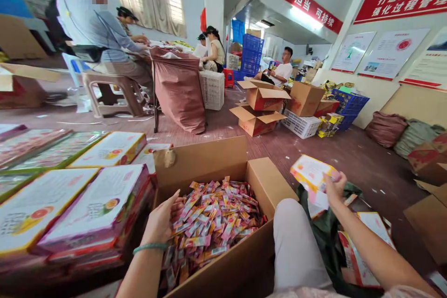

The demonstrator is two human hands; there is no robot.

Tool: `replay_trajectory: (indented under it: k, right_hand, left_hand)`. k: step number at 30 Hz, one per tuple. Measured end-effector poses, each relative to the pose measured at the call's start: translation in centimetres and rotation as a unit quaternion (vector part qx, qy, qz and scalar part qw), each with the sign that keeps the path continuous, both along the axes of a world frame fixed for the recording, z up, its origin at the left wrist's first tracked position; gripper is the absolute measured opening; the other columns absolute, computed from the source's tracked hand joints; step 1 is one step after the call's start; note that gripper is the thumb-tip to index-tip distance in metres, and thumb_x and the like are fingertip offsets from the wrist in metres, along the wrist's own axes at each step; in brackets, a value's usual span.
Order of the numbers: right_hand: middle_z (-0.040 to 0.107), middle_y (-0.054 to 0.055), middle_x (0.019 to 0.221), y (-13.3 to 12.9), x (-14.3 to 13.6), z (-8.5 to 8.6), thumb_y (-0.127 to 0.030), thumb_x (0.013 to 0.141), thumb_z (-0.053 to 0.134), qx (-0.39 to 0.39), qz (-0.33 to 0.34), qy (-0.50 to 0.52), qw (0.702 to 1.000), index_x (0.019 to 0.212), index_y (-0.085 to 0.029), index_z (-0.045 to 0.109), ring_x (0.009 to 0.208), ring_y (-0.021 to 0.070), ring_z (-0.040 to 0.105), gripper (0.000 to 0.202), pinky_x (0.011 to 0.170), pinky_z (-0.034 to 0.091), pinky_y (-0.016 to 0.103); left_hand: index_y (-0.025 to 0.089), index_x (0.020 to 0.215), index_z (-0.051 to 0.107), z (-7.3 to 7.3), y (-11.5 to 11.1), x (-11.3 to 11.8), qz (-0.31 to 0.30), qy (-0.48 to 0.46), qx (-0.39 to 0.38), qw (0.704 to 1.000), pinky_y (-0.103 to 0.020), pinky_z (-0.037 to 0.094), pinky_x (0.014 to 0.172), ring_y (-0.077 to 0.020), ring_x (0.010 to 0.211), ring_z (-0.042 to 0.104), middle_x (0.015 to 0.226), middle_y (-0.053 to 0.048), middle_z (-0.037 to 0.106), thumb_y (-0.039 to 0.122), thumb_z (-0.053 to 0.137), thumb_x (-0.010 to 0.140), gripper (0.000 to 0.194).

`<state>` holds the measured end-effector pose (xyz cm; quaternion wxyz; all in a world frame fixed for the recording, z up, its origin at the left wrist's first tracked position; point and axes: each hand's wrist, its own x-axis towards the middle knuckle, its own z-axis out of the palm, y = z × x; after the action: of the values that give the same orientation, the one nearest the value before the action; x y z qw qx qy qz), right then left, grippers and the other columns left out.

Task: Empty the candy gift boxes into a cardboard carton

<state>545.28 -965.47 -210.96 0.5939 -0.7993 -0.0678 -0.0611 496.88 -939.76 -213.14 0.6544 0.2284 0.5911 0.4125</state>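
An open cardboard carton (206,153) stands in front of me, filled with small pink and orange stick sachets (216,216). My left hand (167,214) is at the carton's left side, its fingers apart against the edge of the sachet heap; I see nothing held in it. On the right, my right hand (335,188) grips a small white, yellow-edged printed box (310,172) by its near end. The box is raised and tilted above a dark green bag (316,233). More flattened or loose printed boxes (375,228) lie beneath my right forearm.
Stacked white printed boxes (94,209) fill the left side beside the carton. My knee (296,242) presses close to its right. Farther off are open cartons (267,98), a white crate (302,123), blue crates (347,104), a stool (115,91) and several people seated at work.
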Motion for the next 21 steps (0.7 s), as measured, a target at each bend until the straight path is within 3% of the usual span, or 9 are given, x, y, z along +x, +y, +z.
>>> replay_trajectory:
  k: [1, 3, 5, 9, 12, 16, 21]
  right_hand:
    - [0.057, 0.024, 0.152, -2.9, 1.5, 0.3, -0.071, 0.064, 0.072, -0.094, -0.034, -0.024, 0.995, 0.156, -0.026, 0.040, 0.141, 0.0490, 0.057, 0.107, 0.116, 0.049, 0.060]
    - [0.051, 0.029, 0.157, -8.4, 3.8, 0.5, -0.072, 0.069, 0.067, -0.210, -0.085, -0.047, 0.973, 0.164, -0.029, 0.035, 0.143, 0.0553, 0.055, 0.109, 0.114, 0.046, 0.069]
    - [0.052, 0.030, 0.154, -13.0, 5.1, 0.2, -0.071, 0.075, 0.062, -0.289, -0.121, -0.061, 0.948, 0.168, -0.032, 0.033, 0.138, 0.0571, 0.059, 0.105, 0.107, 0.048, 0.074]
    - [0.059, 0.030, 0.139, -18.9, 6.5, -1.2, -0.074, 0.084, 0.049, -0.419, -0.143, -0.081, 0.893, 0.168, -0.028, 0.034, 0.125, 0.0559, 0.066, 0.097, 0.100, 0.053, 0.071]
    - [0.062, 0.028, 0.135, -21.1, 7.0, -2.1, -0.075, 0.085, 0.045, -0.447, -0.142, -0.087, 0.879, 0.166, -0.030, 0.037, 0.121, 0.0553, 0.068, 0.093, 0.098, 0.053, 0.069]
    - [0.061, 0.033, 0.137, -21.8, 7.6, -2.9, -0.077, 0.087, 0.042, -0.456, -0.132, -0.053, 0.879, 0.170, -0.022, 0.036, 0.124, 0.0559, 0.068, 0.100, 0.098, 0.055, 0.069]
    - [0.061, 0.037, 0.142, -21.9, 6.9, -1.6, -0.064, 0.082, 0.068, -0.390, -0.192, 0.083, 0.897, 0.171, -0.017, 0.037, 0.131, 0.0549, 0.066, 0.105, 0.103, 0.054, 0.066]
  left_hand:
    - [0.009, 0.070, 0.067, 0.1, -0.2, 0.0, 0.001, 0.000, -0.007, 1.000, -0.016, 0.037, 0.041, -0.0091, 0.043, 0.049, 0.054, -0.002, 0.060, 0.025, 0.071, 0.094, 0.029]
    - [0.009, 0.069, 0.067, 0.3, -0.4, 0.2, 0.003, 0.002, -0.017, 1.000, -0.015, 0.037, 0.040, -0.0090, 0.042, 0.049, 0.054, -0.002, 0.060, 0.023, 0.070, 0.096, 0.031]
    - [0.010, 0.068, 0.066, 0.3, -0.5, 0.3, 0.003, 0.004, -0.025, 1.000, -0.015, 0.037, 0.039, -0.0090, 0.041, 0.048, 0.053, -0.002, 0.059, 0.021, 0.069, 0.098, 0.032]
    - [0.009, 0.069, 0.066, -0.1, -0.5, 0.6, -0.013, 0.014, -0.039, 0.999, -0.016, 0.037, 0.038, -0.0090, 0.040, 0.047, 0.054, -0.001, 0.058, 0.020, 0.067, 0.099, 0.032]
    - [0.008, 0.071, 0.068, -0.6, -0.5, 0.4, -0.017, 0.027, -0.041, 0.999, -0.016, 0.035, 0.037, -0.0089, 0.039, 0.047, 0.054, -0.001, 0.057, 0.023, 0.067, 0.099, 0.032]
    - [0.009, 0.070, 0.067, -1.1, -0.6, 0.0, -0.005, 0.036, -0.039, 0.999, -0.017, 0.036, 0.039, -0.0095, 0.041, 0.048, 0.054, -0.002, 0.057, 0.021, 0.068, 0.097, 0.029]
    - [0.012, 0.063, 0.063, -0.6, -1.2, -0.2, -0.020, 0.069, -0.054, 0.996, -0.016, 0.041, 0.044, -0.0088, 0.043, 0.050, 0.053, -0.003, 0.058, 0.018, 0.064, 0.098, 0.036]
